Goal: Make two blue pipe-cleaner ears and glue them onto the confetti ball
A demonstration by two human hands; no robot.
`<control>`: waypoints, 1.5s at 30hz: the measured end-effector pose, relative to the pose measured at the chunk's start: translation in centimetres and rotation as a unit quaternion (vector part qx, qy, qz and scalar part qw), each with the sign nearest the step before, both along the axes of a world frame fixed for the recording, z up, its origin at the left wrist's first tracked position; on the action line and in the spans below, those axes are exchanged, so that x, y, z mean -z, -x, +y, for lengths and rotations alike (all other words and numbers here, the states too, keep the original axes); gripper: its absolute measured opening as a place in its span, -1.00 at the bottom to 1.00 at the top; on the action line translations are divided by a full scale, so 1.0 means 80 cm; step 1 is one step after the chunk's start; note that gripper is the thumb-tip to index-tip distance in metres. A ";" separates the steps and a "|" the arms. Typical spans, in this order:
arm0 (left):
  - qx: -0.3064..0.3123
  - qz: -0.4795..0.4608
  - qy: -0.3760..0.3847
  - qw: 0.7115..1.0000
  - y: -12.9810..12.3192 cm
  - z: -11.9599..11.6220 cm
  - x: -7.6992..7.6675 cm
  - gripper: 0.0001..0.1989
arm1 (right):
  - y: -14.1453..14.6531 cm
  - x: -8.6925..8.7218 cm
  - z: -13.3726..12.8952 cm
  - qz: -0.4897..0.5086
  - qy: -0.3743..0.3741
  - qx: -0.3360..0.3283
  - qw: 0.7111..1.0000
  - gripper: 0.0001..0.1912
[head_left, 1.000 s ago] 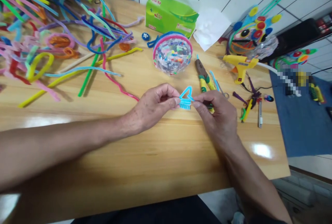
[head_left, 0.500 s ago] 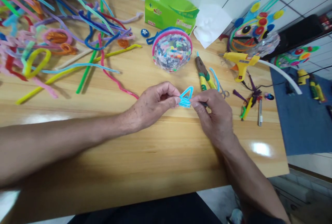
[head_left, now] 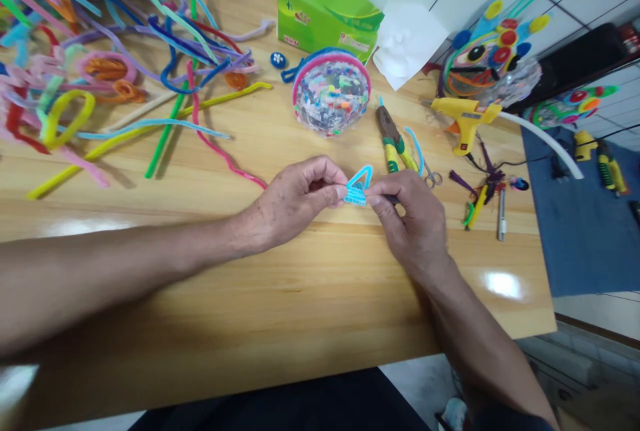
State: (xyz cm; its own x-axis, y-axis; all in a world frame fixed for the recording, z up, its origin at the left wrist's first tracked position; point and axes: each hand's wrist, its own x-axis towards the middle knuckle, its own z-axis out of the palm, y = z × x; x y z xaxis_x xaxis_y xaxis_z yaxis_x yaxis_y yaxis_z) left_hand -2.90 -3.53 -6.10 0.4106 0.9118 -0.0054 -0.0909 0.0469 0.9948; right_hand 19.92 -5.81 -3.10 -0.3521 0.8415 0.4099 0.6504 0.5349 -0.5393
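Between my two hands is a small light-blue pipe cleaner shape (head_left: 355,195), folded into close rows with a pointed loop on top. My left hand (head_left: 305,198) pinches its left side between thumb and forefinger. On the right side, the thumb and forefinger of my right hand (head_left: 413,218) pinch it too; a dark bit shows by those fingers, too small to name. Just beyond my right hand lie pliers (head_left: 393,141) with yellow-green handles, small scissors (head_left: 433,179) and a loose blue pipe cleaner piece (head_left: 415,148). A clear bowl (head_left: 331,101) with a pink rim and colourful specks stands farther back.
Many coloured pipe cleaners (head_left: 125,64) are heaped at the left. A green tissue pack (head_left: 327,14) and white tissue (head_left: 407,44) stand at the back. At the right are a yellow glue gun (head_left: 466,123), a cutter knife (head_left: 501,218), a decorated mask-like piece (head_left: 493,51) and the table edge.
Both hands keep their pinch on the blue pipe cleaner shape, with hardly any movement. The view has shifted very slightly.
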 end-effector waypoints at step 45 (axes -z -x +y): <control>0.081 -0.004 0.039 0.996 0.001 0.004 -0.002 -0.81 | 0.014 0.011 -0.007 0.176 0.172 0.035 0.969 -0.82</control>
